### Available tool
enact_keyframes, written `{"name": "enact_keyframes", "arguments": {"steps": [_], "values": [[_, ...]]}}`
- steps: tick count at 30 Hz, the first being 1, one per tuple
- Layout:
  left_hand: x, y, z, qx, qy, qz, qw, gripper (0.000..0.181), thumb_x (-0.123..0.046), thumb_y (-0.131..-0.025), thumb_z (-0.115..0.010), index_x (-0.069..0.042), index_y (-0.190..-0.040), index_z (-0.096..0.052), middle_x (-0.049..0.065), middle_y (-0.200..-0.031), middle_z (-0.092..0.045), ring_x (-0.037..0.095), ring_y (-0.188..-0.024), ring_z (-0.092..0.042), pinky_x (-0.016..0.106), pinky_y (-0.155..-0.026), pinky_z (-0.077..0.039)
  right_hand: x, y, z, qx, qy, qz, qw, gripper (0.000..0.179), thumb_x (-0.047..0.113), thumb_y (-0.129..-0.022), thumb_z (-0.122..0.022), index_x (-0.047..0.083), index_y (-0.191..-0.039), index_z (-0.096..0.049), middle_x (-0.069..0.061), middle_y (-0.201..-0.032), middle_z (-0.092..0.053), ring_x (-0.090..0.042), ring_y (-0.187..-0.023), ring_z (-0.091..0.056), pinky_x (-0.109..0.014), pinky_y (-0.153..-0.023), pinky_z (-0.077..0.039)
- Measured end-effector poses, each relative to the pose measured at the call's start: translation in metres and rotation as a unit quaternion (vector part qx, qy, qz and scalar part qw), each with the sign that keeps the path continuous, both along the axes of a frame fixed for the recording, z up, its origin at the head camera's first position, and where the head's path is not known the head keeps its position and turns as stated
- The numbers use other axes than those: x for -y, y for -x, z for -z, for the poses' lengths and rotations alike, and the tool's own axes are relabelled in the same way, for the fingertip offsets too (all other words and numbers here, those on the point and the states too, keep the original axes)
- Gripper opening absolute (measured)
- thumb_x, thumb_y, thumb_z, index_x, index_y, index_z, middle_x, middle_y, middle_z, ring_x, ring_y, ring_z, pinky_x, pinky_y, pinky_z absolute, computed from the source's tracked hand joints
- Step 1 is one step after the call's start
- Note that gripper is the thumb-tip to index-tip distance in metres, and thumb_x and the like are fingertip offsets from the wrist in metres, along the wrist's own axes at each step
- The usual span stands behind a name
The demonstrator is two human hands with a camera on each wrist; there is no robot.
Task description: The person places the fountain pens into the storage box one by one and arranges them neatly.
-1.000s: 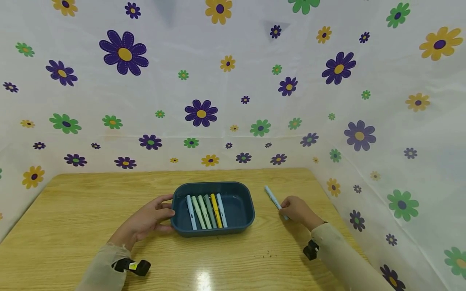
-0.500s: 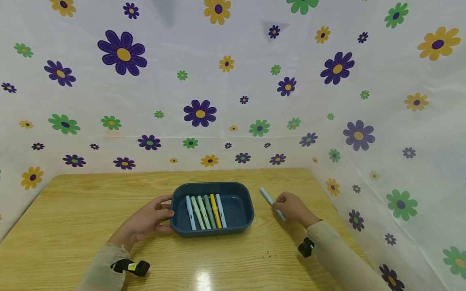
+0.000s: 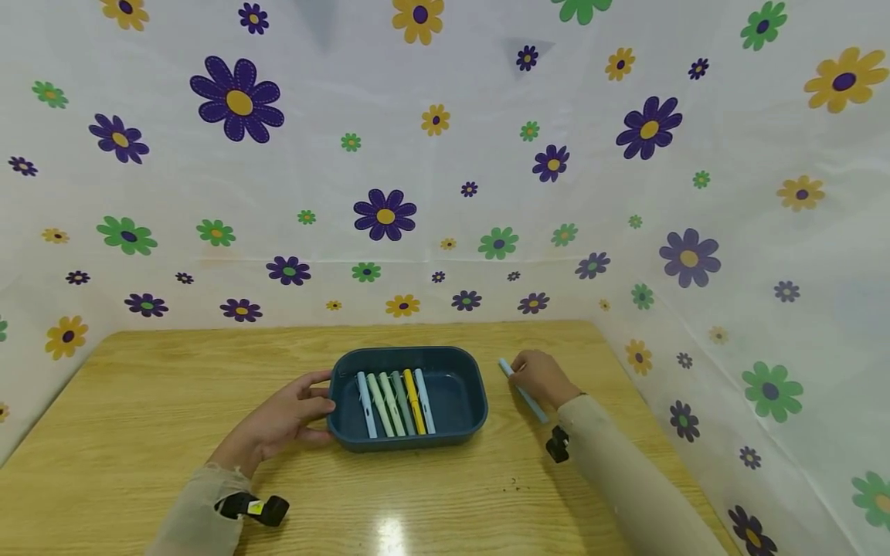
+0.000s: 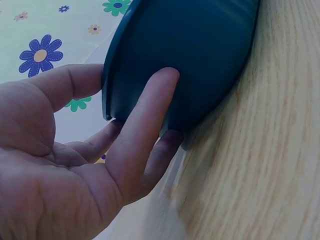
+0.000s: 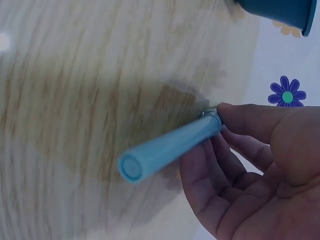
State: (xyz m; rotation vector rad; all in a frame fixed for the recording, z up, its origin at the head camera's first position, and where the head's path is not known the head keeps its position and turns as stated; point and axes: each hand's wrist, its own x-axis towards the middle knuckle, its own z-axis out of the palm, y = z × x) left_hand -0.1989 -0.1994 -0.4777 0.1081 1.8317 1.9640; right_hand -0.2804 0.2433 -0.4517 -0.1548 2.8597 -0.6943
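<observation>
A light-blue capped pen lies at a slant right of the dark blue tray. My right hand pinches it near its far end between thumb and fingers. In the right wrist view, the pen's round end points toward the camera, and the right hand holds the other end. My left hand grips the tray's left end. In the left wrist view, the left hand has its thumb at the rim and other fingers against the outer wall.
Inside the tray's left and middle part, several pens stand side by side: light blue, pale green, dark green and a yellow pen. Small dark specks lie on the wooden table. A flowered curtain hangs behind and at the sides.
My right hand has slid up along the light-blue pen toward its far end. The pen shifted slightly left earlier. My left hand and the tray stay in place.
</observation>
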Motion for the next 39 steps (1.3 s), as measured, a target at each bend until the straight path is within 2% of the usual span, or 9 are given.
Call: {"name": "enact_keyframes", "arguments": {"steps": [11,15,16,19,23,26,30,36,39], "values": [[-0.002,-0.002,-0.003,0.001,-0.002,-0.001,1.0000,0.075,-0.009,-0.102,-0.060,-0.006,-0.164,-0.018,0.033,-0.156,-0.032,0.033,-0.124,-0.060,0.052,-0.090,-0.060,-0.001,-0.008,-0.008,0.006,-0.054,-0.004,0.9985,0.012,0.008,-0.097,-0.068,0.002,-0.106,-0.071,-0.019,-0.119,-0.069,-0.026,-0.088,-0.064,-0.044,-0.077,-0.057],[-0.001,-0.001,-0.003,0.001,-0.003,0.000,1.0000,0.075,-0.009,-0.102,-0.061,-0.006,-0.164,-0.018,0.033,-0.156,-0.032,0.034,-0.124,-0.061,0.052,-0.090,-0.060,0.001,-0.009,-0.006,-0.017,-0.076,-0.011,0.9969,0.006,0.003,-0.095,-0.067,0.002,-0.099,-0.071,-0.014,-0.106,-0.071,-0.024,-0.083,-0.063,-0.043,-0.074,-0.056],[-0.001,-0.001,-0.002,0.002,-0.003,-0.001,1.0000,0.076,-0.009,-0.102,-0.061,-0.006,-0.164,-0.018,0.033,-0.156,-0.032,0.034,-0.124,-0.060,0.052,-0.090,-0.060,0.002,-0.009,-0.005,-0.023,-0.080,-0.012,0.9964,0.004,0.001,-0.094,-0.066,0.002,-0.093,-0.069,-0.012,-0.096,-0.069,-0.022,-0.078,-0.059,-0.040,-0.071,-0.054],[0.000,-0.001,-0.002,0.004,-0.002,-0.006,1.0000,0.076,-0.009,-0.102,-0.060,-0.006,-0.164,-0.017,0.033,-0.156,-0.032,0.034,-0.125,-0.060,0.052,-0.090,-0.060,0.005,-0.008,-0.001,-0.045,-0.099,-0.022,0.9938,0.026,0.000,-0.098,-0.061,0.007,-0.074,-0.054,-0.003,-0.071,-0.050,-0.017,-0.065,-0.043,-0.030,-0.061,-0.039],[0.000,-0.001,-0.001,0.005,-0.001,-0.006,1.0000,0.076,-0.009,-0.102,-0.061,-0.006,-0.164,-0.017,0.033,-0.156,-0.032,0.035,-0.126,-0.059,0.052,-0.091,-0.060,0.006,-0.007,0.002,-0.059,-0.116,-0.034,0.9909,0.043,0.004,-0.104,-0.056,0.014,-0.067,-0.037,0.000,-0.063,-0.029,-0.015,-0.060,-0.029,-0.028,-0.059,-0.026],[0.000,0.000,-0.001,0.004,-0.004,-0.001,1.0000,0.076,-0.009,-0.102,-0.061,-0.006,-0.164,-0.017,0.033,-0.157,-0.031,0.034,-0.125,-0.059,0.053,-0.091,-0.060,0.001,-0.008,0.003,-0.057,-0.109,-0.035,0.9918,0.032,0.003,-0.101,-0.059,0.011,-0.071,-0.050,-0.002,-0.067,-0.044,-0.016,-0.062,-0.038,-0.029,-0.060,-0.034],[0.000,0.001,0.001,0.003,-0.005,0.004,1.0000,0.076,-0.009,-0.102,-0.060,-0.006,-0.164,-0.017,0.033,-0.157,-0.031,0.033,-0.123,-0.060,0.052,-0.091,-0.060,-0.008,-0.010,0.004,-0.052,-0.092,-0.027,0.9941,0.004,0.006,-0.097,-0.066,0.003,-0.095,-0.070,-0.010,-0.093,-0.070,-0.018,-0.071,-0.056,-0.038,-0.067,-0.053],[0.000,0.001,0.003,0.006,-0.001,-0.001,1.0000,0.075,-0.009,-0.101,-0.062,-0.007,-0.163,-0.020,0.032,-0.155,-0.033,0.032,-0.121,-0.062,0.052,-0.090,-0.060,-0.020,-0.010,0.000,-0.068,-0.066,-0.010,0.9955,0.018,0.014,-0.097,-0.070,0.001,-0.109,-0.072,-0.014,-0.101,-0.074,-0.020,-0.076,-0.066,-0.038,-0.067,-0.058],[0.000,0.001,0.004,0.003,0.002,-0.002,1.0000,0.074,-0.010,-0.101,-0.062,-0.007,-0.163,-0.021,0.032,-0.155,-0.034,0.032,-0.120,-0.062,0.052,-0.090,-0.060,-0.021,-0.011,-0.010,-0.061,0.003,0.006,0.9981,0.021,0.012,-0.099,-0.068,0.000,-0.115,-0.068,-0.018,-0.105,-0.073,-0.023,-0.078,-0.069,-0.037,-0.066,-0.060]]}}
